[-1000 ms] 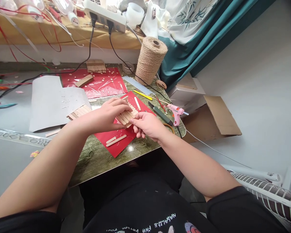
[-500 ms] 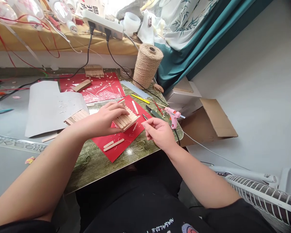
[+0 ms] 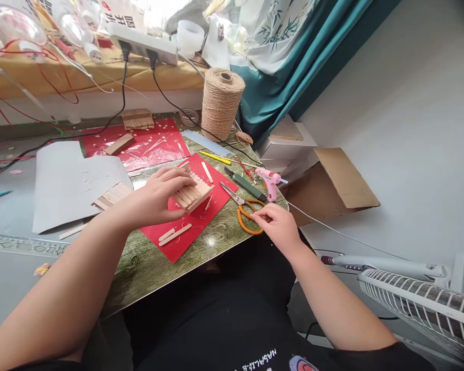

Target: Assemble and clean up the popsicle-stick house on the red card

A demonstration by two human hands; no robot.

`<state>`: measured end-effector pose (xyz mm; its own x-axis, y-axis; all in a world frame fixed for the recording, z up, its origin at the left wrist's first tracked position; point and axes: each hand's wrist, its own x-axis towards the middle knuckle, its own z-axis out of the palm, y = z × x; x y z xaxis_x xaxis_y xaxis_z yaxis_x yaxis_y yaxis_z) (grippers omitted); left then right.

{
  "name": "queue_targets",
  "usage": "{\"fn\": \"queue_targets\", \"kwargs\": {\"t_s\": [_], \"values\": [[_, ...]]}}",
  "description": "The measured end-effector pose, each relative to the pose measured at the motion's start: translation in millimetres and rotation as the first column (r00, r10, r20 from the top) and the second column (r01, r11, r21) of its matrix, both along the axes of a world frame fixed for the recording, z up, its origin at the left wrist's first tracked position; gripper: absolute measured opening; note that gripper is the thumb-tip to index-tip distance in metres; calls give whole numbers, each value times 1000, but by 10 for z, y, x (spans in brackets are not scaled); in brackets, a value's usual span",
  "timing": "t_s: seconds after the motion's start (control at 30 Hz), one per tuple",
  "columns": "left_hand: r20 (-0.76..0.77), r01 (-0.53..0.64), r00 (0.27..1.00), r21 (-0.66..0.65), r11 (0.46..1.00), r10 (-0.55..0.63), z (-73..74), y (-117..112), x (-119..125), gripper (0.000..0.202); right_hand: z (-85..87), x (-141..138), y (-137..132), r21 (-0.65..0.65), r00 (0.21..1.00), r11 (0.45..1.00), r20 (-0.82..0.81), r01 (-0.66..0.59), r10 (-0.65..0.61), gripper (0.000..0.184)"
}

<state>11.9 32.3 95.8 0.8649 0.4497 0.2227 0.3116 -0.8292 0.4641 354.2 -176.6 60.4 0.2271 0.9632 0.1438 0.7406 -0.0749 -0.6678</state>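
Scissors [image 3: 244,208] lie near the worktop's [image 3: 150,268] right edge, blades pointing toward the far-left. Right hand [image 3: 279,226] touches their orange handles, fingers loosely curled; left hand [image 3: 156,196] clasps the stick panel [image 3: 191,191].

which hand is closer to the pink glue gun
Right. The right hand rests on the orange scissors, just below the pink glue gun; the left hand holds the stick panel, further left.

A black shirt [image 3: 232,340] bears upside-down lettering reading "NASALI.E".
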Motion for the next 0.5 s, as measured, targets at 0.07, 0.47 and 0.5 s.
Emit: {"fn": "queue_targets", "kwargs": {"t_s": [0.07, 0.47, 0.5], "values": [[-7, 3, 1000, -10, 1000, -3, 12, -12, 9, 59, 8, 44, -57, 12, 998, 998, -20, 63, -63, 22], [-130, 2, 992, 27, 1000, 1, 171, -105, 100, 71, -203, 100, 29, -148, 970, 988, 227, -49, 83, 47], [-129, -35, 991, 45, 998, 41, 180, -152, 101, 75, -184, 118, 38, -177, 968, 983, 233, -48, 89, 47]]}}
